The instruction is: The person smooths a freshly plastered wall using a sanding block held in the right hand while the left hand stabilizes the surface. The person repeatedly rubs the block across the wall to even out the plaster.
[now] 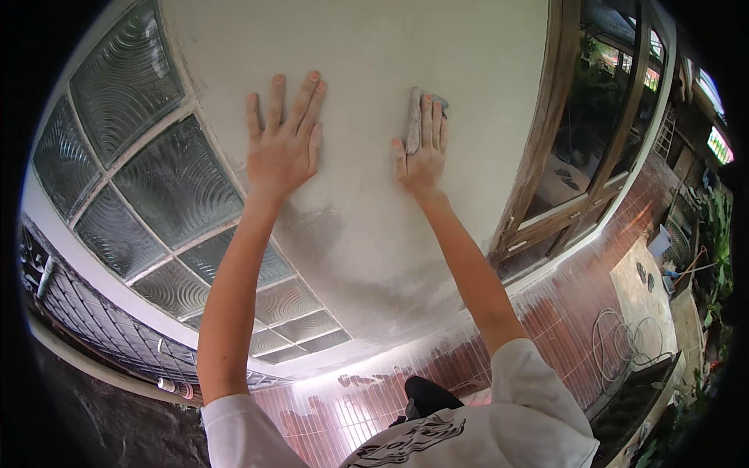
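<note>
My left hand (285,144) lies flat on the pale plastered wall (359,47), its fingers stretched out and dusted grey, with nothing in it. My right hand (421,156), also dusty, presses a greyish pad (413,113) against the wall, its fingers resting along it; whether the pad is cloth or a block I cannot tell. Darker grey patches show on the wall below both hands. A glass-block panel (156,164) with swirled patterns borders the wall on the left of my left hand.
A wood-framed glass door (569,132) stands right of the wall. Below are reddish floor tiles (569,288), a coiled pale hose (620,339), sandals (645,277), a grey container (661,242) and plants (714,257). A dark metal grille (101,312) runs along the lower left.
</note>
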`<move>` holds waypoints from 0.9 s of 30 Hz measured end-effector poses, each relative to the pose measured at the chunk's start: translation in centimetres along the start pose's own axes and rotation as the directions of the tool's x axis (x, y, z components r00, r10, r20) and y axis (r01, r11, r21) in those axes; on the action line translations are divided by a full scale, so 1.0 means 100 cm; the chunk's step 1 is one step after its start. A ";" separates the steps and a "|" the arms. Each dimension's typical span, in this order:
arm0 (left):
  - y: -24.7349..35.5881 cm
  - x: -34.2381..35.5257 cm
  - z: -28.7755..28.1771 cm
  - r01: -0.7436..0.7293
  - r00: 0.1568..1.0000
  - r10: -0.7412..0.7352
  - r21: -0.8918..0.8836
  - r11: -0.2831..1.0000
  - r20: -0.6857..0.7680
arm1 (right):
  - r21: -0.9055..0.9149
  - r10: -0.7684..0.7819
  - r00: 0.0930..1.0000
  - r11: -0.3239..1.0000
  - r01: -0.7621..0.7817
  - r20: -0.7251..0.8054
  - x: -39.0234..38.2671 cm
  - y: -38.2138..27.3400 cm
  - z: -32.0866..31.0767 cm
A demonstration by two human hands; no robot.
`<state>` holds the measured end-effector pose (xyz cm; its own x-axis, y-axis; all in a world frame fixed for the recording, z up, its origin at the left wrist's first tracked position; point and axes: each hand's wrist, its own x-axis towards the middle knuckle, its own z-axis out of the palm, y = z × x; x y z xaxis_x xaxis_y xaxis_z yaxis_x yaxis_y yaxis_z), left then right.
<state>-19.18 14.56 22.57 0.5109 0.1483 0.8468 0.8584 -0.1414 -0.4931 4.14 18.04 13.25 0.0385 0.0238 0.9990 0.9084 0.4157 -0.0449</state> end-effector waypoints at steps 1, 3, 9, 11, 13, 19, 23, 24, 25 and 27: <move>-0.001 0.000 0.000 -0.042 0.999 0.042 -0.024 0.999 0.010 | 0.014 -0.001 0.999 1.000 0.002 -0.040 0.010 0.000 -0.001; -0.001 -0.002 0.000 -0.121 0.992 0.124 -0.075 0.990 0.037 | 0.000 -0.018 1.000 1.000 0.018 -0.005 0.035 -0.003 0.000; -0.003 -0.007 -0.001 -0.232 0.971 0.239 -0.189 0.954 0.019 | 0.042 -0.130 0.991 0.991 0.130 -0.010 0.101 -0.031 0.016; -0.001 -0.007 0.000 -0.202 0.979 0.204 -0.179 0.963 -0.008 | 0.038 -0.159 0.987 0.987 0.159 -0.013 0.106 -0.035 0.018; 0.001 -0.008 0.001 -0.113 0.993 0.109 -0.152 0.982 -0.034 | 0.063 -0.165 0.986 0.984 0.166 -0.031 0.102 -0.035 0.017; 0.004 -0.009 0.006 0.267 0.952 -0.279 -0.102 0.958 -0.128 | 0.036 -0.218 0.973 0.976 0.216 0.071 0.066 -0.033 0.016; 0.003 -0.008 0.010 0.270 0.955 -0.275 -0.056 0.961 -0.113 | 0.026 -0.285 0.949 0.958 0.284 0.133 0.019 -0.033 0.014; 0.003 -0.009 0.010 0.268 0.956 -0.273 -0.055 0.962 -0.106 | 0.023 -0.302 0.941 0.953 0.302 0.151 0.006 -0.033 0.014; 0.003 -0.010 0.011 0.270 0.955 -0.275 -0.051 0.961 -0.109 | 0.021 -0.310 0.934 0.950 0.311 0.176 -0.008 -0.031 0.015; 0.004 -0.010 0.013 0.272 0.955 -0.275 -0.039 0.961 -0.111 | -0.015 -0.403 0.892 0.910 0.414 0.204 -0.034 -0.027 0.013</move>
<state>-19.30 15.61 21.31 0.2465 0.0715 0.9665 0.9626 -0.1340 -0.2356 0.98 18.02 9.99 -0.4164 0.0397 0.9083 0.8490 0.3744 0.3728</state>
